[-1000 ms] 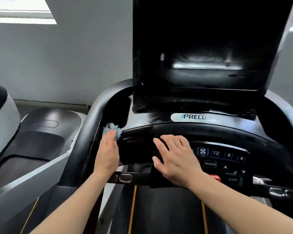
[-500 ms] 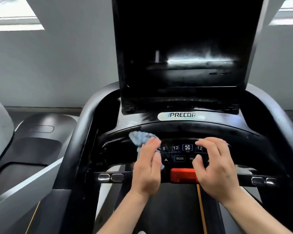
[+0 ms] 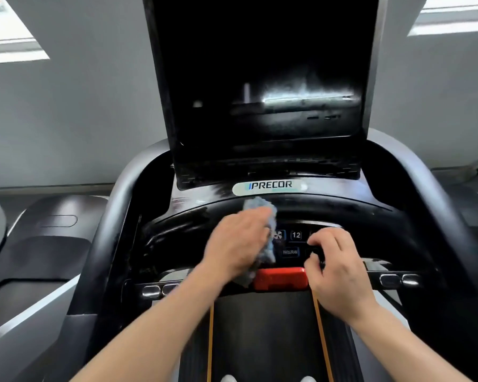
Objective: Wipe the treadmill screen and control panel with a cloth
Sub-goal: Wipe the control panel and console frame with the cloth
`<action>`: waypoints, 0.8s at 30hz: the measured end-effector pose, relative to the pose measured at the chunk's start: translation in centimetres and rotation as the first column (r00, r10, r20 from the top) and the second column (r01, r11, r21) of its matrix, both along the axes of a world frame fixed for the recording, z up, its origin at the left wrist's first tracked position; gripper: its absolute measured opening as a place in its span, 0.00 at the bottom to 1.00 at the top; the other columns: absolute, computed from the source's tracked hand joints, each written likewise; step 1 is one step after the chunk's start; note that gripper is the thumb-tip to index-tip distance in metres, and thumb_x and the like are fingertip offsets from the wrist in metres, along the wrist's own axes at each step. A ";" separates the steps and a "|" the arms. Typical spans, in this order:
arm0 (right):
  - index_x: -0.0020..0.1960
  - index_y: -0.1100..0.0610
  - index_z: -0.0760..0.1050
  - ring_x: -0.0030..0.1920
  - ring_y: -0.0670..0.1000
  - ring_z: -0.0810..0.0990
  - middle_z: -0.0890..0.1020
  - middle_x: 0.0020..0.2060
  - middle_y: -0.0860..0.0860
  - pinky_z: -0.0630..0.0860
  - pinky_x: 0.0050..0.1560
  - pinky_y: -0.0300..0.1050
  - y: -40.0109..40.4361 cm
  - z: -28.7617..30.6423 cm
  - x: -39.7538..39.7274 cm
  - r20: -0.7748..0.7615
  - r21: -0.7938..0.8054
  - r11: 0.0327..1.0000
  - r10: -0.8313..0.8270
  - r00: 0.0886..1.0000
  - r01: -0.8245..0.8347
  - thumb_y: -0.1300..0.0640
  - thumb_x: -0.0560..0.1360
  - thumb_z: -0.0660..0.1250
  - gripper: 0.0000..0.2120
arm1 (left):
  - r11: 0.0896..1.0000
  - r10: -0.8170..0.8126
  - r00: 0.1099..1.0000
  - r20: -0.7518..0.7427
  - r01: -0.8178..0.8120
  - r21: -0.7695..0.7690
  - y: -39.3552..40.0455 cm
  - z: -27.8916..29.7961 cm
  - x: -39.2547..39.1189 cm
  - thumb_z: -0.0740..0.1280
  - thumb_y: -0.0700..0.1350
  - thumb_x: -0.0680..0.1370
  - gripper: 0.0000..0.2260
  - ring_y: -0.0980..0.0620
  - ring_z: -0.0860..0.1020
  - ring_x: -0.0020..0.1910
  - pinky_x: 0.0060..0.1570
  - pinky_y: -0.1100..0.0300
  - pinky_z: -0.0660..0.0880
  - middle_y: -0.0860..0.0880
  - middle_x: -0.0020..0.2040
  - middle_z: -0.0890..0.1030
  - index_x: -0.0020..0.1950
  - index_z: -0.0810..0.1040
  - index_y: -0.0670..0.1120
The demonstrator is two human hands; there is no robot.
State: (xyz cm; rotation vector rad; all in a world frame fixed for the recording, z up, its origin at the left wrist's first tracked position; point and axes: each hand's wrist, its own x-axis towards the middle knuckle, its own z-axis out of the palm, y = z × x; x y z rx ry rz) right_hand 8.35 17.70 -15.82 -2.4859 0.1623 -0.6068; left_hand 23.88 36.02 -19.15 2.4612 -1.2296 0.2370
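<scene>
**gymrat_88:** Looking at the left hand (image 3: 236,241), it's flat-ish on the control panel (image 3: 295,244) with a light blue cloth (image 3: 260,206) bunched under the palm and fingers. Cloth pokes out above the fingertips and hangs down the right side of the hand, nearly touching the red stop bar (image 3: 280,278). Hand's motion-blurred, so I can't tell how tightly it's gripping, but the fingers are together and pressing the cloth onto the panel.

**treadhead:** And the right hand (image 3: 334,268)?

**gymrat_88:** Bare, no cloth. Fingers curled down, tips resting on the right part of the panel, just beside the "12" button (image 3: 296,235) and the PROGRAM button (image 3: 290,252). Thumb sits at the right end of the red bar.

**treadhead:** Screen?

**gymrat_88:** Big black screen (image 3: 260,78) stands tilted above the PRECOR badge (image 3: 269,185), dark, with window glare across it. Neither hand is touching it. Cloth's top edge is just below the badge.

**treadhead:** Anything else?

**gymrat_88:** Belt (image 3: 262,340) with orange stripes runs between the forearms, and another machine (image 3: 39,244) sits off to the left.
</scene>
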 end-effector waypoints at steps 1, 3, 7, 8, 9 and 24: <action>0.55 0.59 0.78 0.56 0.54 0.76 0.77 0.53 0.50 0.75 0.59 0.46 0.1 0.2 0.3 -0.014 -0.009 1.000 0.013 1.000 -0.013 0.66 0.73 0.68 0.11 | 0.994 0.103 0.994 0.027 -0.104 0.033 1.8 -0.3 0.7 0.59 0.52 0.84 0.18 0.40 0.80 0.59 0.53 0.44 0.80 0.44 0.61 0.82 0.70 0.74 0.46; 0.55 0.59 0.78 0.56 0.54 0.76 0.77 0.53 0.51 0.76 0.57 0.46 0.4 0.3 0.6 -0.048 -0.020 0.999 0.027 0.998 -0.028 0.67 0.72 0.70 0.12 | 0.979 0.191 0.979 0.073 -0.196 0.065 4.6 -0.8 1.2 0.55 0.53 0.86 0.17 0.38 0.78 0.53 0.48 0.42 0.79 0.43 0.53 0.82 0.60 0.79 0.44; 0.54 0.58 0.77 0.55 0.53 0.76 0.76 0.53 0.49 0.76 0.55 0.46 0.1 0.1 0.0 -0.086 -0.002 0.999 0.032 0.996 -0.032 0.66 0.73 0.70 0.12 | 0.957 0.282 0.951 0.124 -0.289 0.037 8.1 -1.9 0.1 0.54 0.51 0.87 0.19 0.38 0.77 0.48 0.49 0.41 0.77 0.41 0.50 0.82 0.58 0.79 0.39; 0.54 0.58 0.77 0.55 0.52 0.76 0.76 0.52 0.49 0.77 0.55 0.47 -0.3 -0.1 -0.3 -0.086 0.001 0.999 0.033 0.996 -0.033 0.66 0.73 0.70 0.12 | 0.948 0.315 0.944 0.102 -0.319 0.021 8.8 -2.3 -0.7 0.55 0.50 0.87 0.19 0.38 0.78 0.50 0.53 0.42 0.77 0.40 0.53 0.82 0.62 0.78 0.38; 0.54 0.58 0.77 0.54 0.52 0.76 0.75 0.52 0.49 0.77 0.54 0.48 -0.7 -0.2 -0.7 -0.085 0.004 0.999 0.036 0.996 -0.036 0.67 0.72 0.70 0.12 | 0.938 0.344 0.936 0.076 -0.346 0.009 9.2 -2.8 -1.7 0.56 0.50 0.86 0.19 0.38 0.78 0.53 0.58 0.44 0.76 0.39 0.56 0.81 0.66 0.76 0.37; 0.52 0.58 0.78 0.48 0.50 0.76 0.74 0.50 0.48 0.72 0.50 0.35 -5.8 -1.5 -6.0 -0.103 0.042 0.988 -0.143 0.984 0.148 0.71 0.71 0.71 0.13 | 0.976 0.112 0.978 0.176 -0.141 0.166 -8.2 1.0 -3.2 0.56 0.49 0.85 0.12 0.42 0.72 0.41 0.44 0.45 0.67 0.46 0.41 0.76 0.47 0.73 0.47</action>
